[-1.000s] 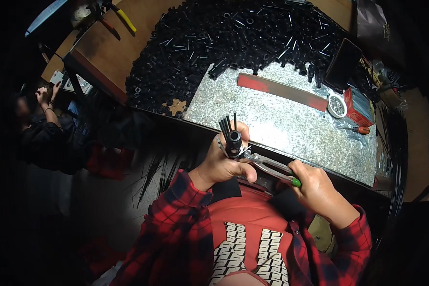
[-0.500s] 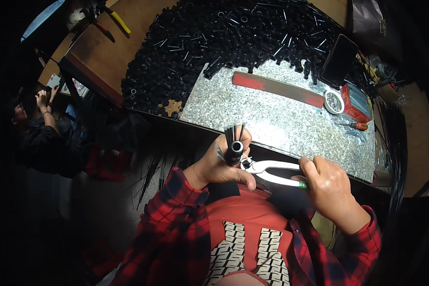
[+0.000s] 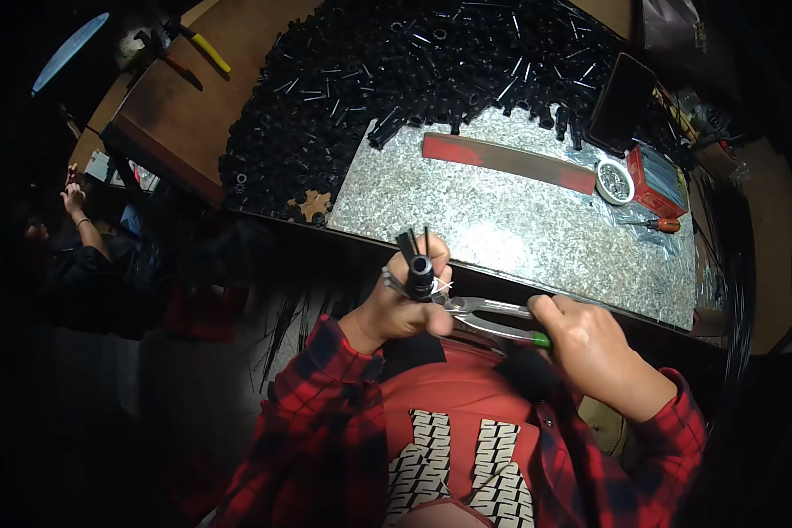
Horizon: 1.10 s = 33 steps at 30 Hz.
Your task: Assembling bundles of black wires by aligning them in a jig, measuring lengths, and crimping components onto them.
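My left hand (image 3: 394, 306) is closed round a black tubular part (image 3: 421, 282), its round open end facing up. Several thin black strips (image 3: 407, 242) stick out past the fingers beside it. Silver pincers (image 3: 463, 306) with green at a handle end are in my right hand (image 3: 597, 345), fingers wrapped over the handles. The pincers' jaws meet the side of the tubular part by my left thumb, next to a small whitish piece (image 3: 443, 286). What exactly the jaws grip is too small to make out.
Beyond my hands lies a speckled board (image 3: 396, 194) carrying a red-brown bar (image 3: 506, 164), a white bowl (image 3: 614, 183) of small metal pieces, a red box (image 3: 656, 187) and a screwdriver (image 3: 664, 225). Black tubular parts (image 3: 326, 97) are heaped behind. Another person's hand (image 3: 75, 198) shows far left.
Both hands have shifted slightly left together, with the tubular part and the pincers. Each hand keeps its hold. At the far left, the other person's hands have moved a little.
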{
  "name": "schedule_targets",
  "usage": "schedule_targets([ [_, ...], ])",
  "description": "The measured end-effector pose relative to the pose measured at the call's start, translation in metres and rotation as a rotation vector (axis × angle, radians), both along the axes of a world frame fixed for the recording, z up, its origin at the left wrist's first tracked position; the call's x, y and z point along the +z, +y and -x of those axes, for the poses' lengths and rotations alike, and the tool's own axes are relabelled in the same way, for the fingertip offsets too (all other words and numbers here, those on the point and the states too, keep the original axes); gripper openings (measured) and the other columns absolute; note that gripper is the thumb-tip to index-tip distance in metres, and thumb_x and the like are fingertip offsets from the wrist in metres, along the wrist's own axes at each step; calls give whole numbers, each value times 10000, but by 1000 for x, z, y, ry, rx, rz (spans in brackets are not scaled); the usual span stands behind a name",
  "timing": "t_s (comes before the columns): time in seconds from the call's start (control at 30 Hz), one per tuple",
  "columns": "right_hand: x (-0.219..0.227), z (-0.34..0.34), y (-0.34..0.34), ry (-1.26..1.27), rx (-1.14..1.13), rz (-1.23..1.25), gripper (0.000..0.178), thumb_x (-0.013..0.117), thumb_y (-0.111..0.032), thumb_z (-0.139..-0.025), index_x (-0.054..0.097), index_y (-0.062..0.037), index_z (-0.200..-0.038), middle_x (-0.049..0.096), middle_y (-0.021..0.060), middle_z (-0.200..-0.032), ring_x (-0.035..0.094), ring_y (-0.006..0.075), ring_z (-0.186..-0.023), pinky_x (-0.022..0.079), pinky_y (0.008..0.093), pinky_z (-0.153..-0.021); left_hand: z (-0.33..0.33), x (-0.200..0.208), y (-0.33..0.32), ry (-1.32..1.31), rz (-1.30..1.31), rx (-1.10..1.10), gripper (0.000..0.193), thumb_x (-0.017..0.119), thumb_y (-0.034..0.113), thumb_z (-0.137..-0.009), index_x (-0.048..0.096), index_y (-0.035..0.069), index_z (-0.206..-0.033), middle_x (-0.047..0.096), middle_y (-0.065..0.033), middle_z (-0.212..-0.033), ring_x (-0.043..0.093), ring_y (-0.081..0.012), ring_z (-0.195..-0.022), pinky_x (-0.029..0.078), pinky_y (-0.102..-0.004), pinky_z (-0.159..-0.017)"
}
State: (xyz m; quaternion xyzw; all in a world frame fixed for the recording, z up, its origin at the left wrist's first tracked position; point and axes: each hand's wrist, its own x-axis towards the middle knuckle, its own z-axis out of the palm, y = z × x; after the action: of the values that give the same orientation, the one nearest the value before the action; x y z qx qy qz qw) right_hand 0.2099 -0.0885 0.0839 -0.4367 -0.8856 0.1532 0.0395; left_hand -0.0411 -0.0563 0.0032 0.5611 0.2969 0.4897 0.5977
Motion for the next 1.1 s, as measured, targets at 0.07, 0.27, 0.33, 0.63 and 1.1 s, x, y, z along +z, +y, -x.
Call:
schedule_targets([
  [0.07, -6, 1, 1, 116, 9, 169, 417, 744, -178, -767, 507, -18, -1071, 615, 187, -837, 619, 386, -733, 494, 440, -622, 2, 2, -4, -179, 39, -50, 730, 706, 695, -612, 382, 87, -854, 398, 40, -719, 381, -39, -617, 318, -196, -537],
  [0.27, -12, -7, -3, 221, -95, 276, 425, 739, -168, -792, 505, -26, -1116, 629, 192, -869, 635, 379, -797, 500, 415, -654, 19, 18, 4, -277, 45, -11, 661, 756, 623, -635, 446, 86, -866, 445, 23, -620, 425, -66, -530, 361, -226, -521],
  [0.33, -18, -12, -2, 314, -114, 142, 464, 719, -256, -822, 486, -20, -1147, 644, 206, -841, 645, 381, -770, 510, 434, -628, 24, 22, 5, -304, 13, -14, 621, 744, 608, -666, 458, 87, -845, 450, 17, -604, 428, -73, -514, 372, -236, -520],
  [0.63, -16, -17, -2, 471, -304, 277, 386, 687, -82, -819, 502, -24, -1153, 578, 107, -763, 584, 230, -681, 453, 319, -646, 21, 20, 2, -328, 42, -41, 562, 766, 551, -677, 461, 98, -807, 467, 4, -610, 427, -85, -515, 389, -252, -522],
  [1.1, -13, 45, 22, 888, -10, 211, 182, 613, -18, -859, 569, 9, -1033, 633, 144, -791, 646, 243, -667, 481, 316, -606, -11, 13, -9, 138, -104, 27, 206, 695, 41, -817, 502, 74, -753, 482, 42, -664, 428, -39, -606, 334, -230, -528],
])
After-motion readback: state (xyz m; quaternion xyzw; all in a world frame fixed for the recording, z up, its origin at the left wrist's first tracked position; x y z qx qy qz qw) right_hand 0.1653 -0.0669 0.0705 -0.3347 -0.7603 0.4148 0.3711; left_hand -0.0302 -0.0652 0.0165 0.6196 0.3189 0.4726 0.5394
